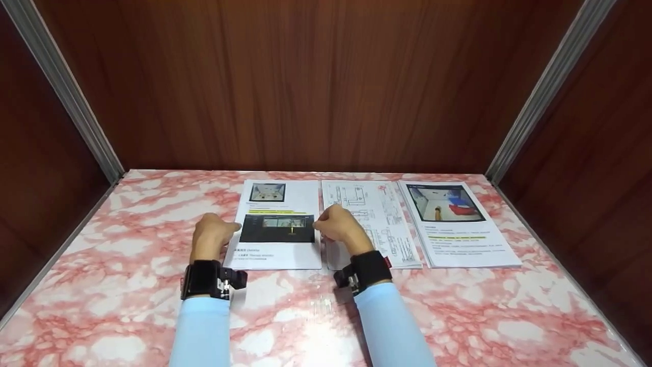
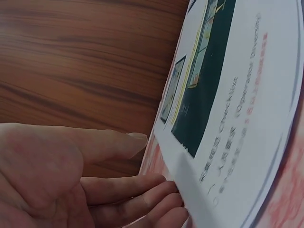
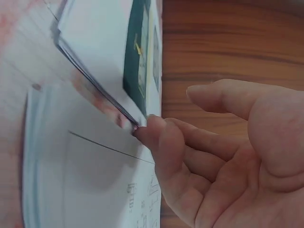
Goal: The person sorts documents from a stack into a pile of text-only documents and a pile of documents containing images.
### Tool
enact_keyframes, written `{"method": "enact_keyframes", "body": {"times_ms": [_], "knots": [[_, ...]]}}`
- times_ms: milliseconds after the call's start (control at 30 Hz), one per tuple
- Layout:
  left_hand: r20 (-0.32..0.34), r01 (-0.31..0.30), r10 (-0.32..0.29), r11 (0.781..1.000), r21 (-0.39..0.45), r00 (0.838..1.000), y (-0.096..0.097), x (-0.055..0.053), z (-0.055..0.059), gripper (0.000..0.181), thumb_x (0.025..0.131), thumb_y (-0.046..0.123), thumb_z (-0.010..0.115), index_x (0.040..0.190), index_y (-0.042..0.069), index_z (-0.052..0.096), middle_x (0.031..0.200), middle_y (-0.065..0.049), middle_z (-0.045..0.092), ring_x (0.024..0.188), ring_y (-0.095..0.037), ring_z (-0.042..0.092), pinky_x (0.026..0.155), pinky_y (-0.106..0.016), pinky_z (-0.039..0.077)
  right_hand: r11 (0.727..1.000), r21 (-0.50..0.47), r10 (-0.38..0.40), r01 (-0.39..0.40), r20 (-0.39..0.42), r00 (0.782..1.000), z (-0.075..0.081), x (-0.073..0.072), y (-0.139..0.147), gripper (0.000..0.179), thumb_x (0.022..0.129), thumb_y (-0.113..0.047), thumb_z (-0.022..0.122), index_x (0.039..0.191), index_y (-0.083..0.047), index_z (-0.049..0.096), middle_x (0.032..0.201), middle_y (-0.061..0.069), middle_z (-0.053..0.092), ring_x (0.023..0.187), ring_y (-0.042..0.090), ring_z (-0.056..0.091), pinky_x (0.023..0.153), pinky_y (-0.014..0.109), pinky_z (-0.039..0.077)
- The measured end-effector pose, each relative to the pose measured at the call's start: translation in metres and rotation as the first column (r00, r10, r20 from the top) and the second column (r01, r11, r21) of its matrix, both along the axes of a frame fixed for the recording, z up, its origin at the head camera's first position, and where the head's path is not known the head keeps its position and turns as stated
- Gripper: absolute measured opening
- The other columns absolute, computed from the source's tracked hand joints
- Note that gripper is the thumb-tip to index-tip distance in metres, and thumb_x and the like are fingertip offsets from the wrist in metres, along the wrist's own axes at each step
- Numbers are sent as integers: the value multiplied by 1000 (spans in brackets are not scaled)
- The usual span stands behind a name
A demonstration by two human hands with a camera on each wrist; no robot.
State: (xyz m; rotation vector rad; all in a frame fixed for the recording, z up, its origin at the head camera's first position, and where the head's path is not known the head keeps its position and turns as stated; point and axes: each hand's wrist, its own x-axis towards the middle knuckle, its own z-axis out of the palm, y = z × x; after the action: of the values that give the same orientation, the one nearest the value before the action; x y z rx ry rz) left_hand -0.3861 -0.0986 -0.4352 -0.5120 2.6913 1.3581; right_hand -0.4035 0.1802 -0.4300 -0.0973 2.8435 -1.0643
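Observation:
Three stacks of printed paper lie side by side on the table. On the left stack (image 1: 280, 260) the top sheet carries a dark screenshot and yellow-highlighted lines. My left hand (image 1: 211, 235) is at that stack's left edge; in the left wrist view its fingers (image 2: 137, 202) touch the paper's edge, thumb apart. At the opposite edge is my right hand (image 1: 342, 228), above the middle stack (image 1: 374, 201) of line drawings. The right wrist view shows its bent index fingertip (image 3: 149, 133) at the gap between both stacks, with the thumb held away and nothing pinched.
The right stack (image 1: 468, 250) shows a photo with blue and red things above text. Red-and-white marbled table (image 1: 127, 306) surrounds the papers. A brown wood-grain panel (image 1: 305, 86) rises behind, with side panels and grey metal posts (image 1: 550, 76) at the corners.

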Motion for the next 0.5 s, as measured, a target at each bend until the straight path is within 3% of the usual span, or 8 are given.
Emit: {"method": "enact_keyframes", "body": {"times_ms": [233, 500], "knots": [[6, 7, -7, 1000, 21, 1000, 4, 0, -4, 38, 87, 22, 65, 108, -10, 60, 86, -16, 62, 68, -27, 64, 57, -33, 52, 1000, 24, 3, -3, -31, 1000, -3, 0, -1, 23, 88, -21, 66, 97, -1, 70, 82, 6, 66, 72, 19, 61, 66, 31, 50], [2, 5, -5, 999, 39, 1000, 2, -2, -6, 35, 86, 20, 64, 105, -9, 60, 86, -18, 64, 64, -25, 63, 55, -33, 53, 1000, 10, -1, 1, -12, 1000, -2, 0, 0, 22, 88, -23, 66, 97, -3, 70, 77, 5, 66, 70, 18, 62, 65, 31, 49]]}}
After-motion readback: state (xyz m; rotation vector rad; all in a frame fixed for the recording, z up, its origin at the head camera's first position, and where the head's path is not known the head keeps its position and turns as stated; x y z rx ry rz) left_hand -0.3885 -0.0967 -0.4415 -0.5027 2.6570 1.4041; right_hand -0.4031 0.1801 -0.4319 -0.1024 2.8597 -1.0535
